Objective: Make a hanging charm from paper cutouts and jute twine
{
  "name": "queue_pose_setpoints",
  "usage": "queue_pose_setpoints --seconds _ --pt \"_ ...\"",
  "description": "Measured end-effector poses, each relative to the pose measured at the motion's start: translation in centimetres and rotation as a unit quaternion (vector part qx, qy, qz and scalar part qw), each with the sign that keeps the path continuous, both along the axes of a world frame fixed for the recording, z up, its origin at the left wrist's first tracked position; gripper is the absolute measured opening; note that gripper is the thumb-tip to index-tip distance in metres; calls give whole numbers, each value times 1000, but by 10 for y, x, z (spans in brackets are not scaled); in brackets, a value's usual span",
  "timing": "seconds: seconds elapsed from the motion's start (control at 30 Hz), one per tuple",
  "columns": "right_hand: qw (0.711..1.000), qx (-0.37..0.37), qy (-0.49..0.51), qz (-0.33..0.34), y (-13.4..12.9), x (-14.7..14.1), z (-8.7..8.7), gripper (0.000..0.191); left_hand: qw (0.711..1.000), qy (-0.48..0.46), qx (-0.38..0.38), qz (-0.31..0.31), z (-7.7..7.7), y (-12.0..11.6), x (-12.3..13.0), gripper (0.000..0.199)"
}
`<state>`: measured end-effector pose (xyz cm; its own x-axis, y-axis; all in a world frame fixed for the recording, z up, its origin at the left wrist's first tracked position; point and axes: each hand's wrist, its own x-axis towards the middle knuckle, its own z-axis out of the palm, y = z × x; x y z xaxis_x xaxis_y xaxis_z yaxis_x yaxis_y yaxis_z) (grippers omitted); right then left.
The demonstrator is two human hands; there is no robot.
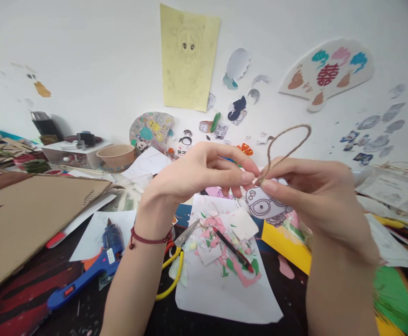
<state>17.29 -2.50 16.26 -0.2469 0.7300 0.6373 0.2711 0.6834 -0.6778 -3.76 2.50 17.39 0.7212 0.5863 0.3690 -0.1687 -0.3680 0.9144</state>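
Observation:
A paper cutout of a cartoon character with glasses (265, 205) is pinched at its upper edge by my right hand (315, 191). From its top rises a loop of brown twine (287, 128). My left hand (204, 170) is closed too, thumb and fingertips pinching at the base of the twine, where it meets the cutout. The exact join is hidden by my fingers. Below both hands lies a white sheet (217, 298) strewn with pink, green and white paper scraps (210, 233). A black pen (233, 252) rests on the scraps.
Yellow-handled scissors (176, 266) lie beside my left forearm, and a blue glue gun (102, 261) further left. Brown cardboard (43, 214) covers the left side. A paper bowl (116, 156) stands behind. Drawings and a painted paper fan (329, 72) hang on the wall.

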Motion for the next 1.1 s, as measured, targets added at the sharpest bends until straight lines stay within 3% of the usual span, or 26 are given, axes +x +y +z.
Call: queue_pose_setpoints --seconds 0.77,1.1 --pt "1000 4 -13 19 1 4 0 5 999 3 -16 -38 -4 4 6 24" --pt "999 2 -16 42 -2 5 -1 12 998 -2 -20 -54 -6 6 8 17"
